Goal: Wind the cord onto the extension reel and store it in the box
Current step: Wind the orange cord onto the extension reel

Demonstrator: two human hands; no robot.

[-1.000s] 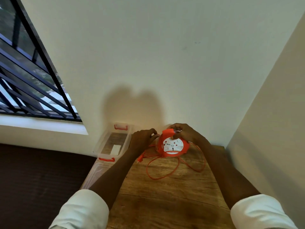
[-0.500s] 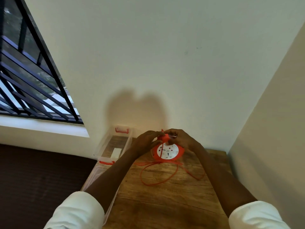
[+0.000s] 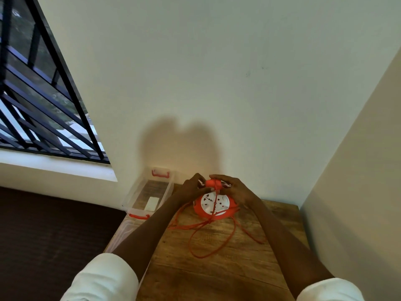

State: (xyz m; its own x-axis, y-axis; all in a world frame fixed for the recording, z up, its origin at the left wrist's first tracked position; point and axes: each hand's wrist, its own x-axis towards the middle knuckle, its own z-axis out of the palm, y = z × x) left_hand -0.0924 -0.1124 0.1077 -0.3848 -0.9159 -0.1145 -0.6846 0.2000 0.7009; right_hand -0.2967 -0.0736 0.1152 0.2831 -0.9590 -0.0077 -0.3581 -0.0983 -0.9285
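The reel [image 3: 213,206] is held upright on the bench [image 3: 217,274] by both hands, the left grip [image 3: 192,187] at 10 o'clock and the right grip [image 3: 235,190] at 2 o'clock. The cord [image 3: 213,242] is looped at 6 o'clock. The box [image 3: 149,192] is set at 9 o'clock.

Over the past second the left hand [image 3: 192,187] has closed in from the side of the orange reel [image 3: 213,206] to its top handle, meeting the right hand [image 3: 235,189] there. A strand of the orange cord [image 3: 213,242] now runs up across the reel's white socket face, and the loose loops on the worktop [image 3: 217,276] have shifted and tangled just below the reel.
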